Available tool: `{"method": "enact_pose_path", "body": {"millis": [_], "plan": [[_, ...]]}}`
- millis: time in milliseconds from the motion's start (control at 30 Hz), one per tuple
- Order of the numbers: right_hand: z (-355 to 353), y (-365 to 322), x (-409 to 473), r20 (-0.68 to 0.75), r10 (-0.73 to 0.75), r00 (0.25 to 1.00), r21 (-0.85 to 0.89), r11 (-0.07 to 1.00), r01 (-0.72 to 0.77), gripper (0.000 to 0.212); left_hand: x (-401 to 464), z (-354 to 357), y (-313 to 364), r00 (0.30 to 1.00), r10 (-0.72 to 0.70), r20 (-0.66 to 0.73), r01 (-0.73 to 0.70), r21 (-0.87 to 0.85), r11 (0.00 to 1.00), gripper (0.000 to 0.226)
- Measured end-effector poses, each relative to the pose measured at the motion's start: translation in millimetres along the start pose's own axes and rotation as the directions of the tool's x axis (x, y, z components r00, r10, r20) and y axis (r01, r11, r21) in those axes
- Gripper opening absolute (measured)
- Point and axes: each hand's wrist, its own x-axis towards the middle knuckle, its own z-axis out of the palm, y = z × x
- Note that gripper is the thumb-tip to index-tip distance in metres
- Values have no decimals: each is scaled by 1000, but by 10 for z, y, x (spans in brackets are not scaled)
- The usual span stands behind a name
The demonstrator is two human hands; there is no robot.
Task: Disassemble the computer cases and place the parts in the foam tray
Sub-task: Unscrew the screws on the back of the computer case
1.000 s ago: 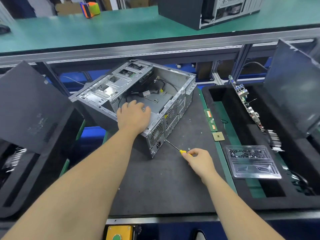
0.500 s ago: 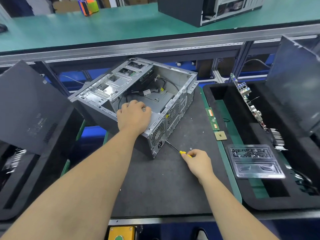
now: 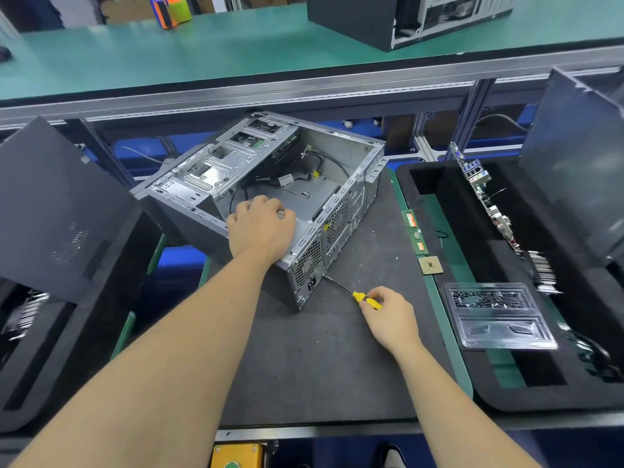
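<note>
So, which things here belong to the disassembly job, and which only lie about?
Job:
- open computer case, left hand on its rim
- screwdriver, right hand holds it
- foam tray
- motherboard
- RAM stick
- CPU chip
- clear screw tray

Lying about:
- second case
- orange-green thing

Two computer cases: an open one [image 3: 270, 197] on the desk, another [image 3: 388, 18] on the upper shelf. Two foam trays [image 3: 472, 393] [image 3: 50, 366]. One screwdriver [image 3: 351, 293], one RAM stick [image 3: 414, 236], one CPU [image 3: 430, 265], one motherboard [image 3: 486, 204], one clear blister [image 3: 496, 315].

Your single head camera looks forward and steeply down from close above the work mat [image 3: 304, 359], both forearms entering from below.
</note>
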Motion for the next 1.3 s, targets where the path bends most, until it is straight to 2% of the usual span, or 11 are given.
{"method": "enact_pose_path", "body": {"millis": [233, 433, 567, 733, 1067, 1300], "plan": [[-59, 14, 109, 51, -16, 999, -86, 996, 21, 17, 4, 5, 4, 1000, 1, -2, -1, 10, 1000, 38], [-35, 25, 119, -3, -70, 998, -128, 989, 69, 21, -5, 3, 6, 1000, 0, 2, 0, 6, 1000, 38], [-37, 49, 90, -7, -75, 997, -103, 992, 74, 22, -4, -4, 9, 1000, -4, 3, 4, 0, 1000, 37], [-68, 55, 116, -3, -61, 998, -9, 998, 61, 14, -8, -5, 10, 1000, -4, -5, 4, 4, 1000, 37], [-31, 95, 149, -2, -39, 999, 0, 999, 39, 14, -4, -4, 19, 1000, -7, -4, 7, 10, 1000, 37], [15, 167, 151, -42, -88, 995, 37, 995, 89, 13, -12, -9, 20, 1000, -9, -3, 9, 15, 1000, 37]]}}
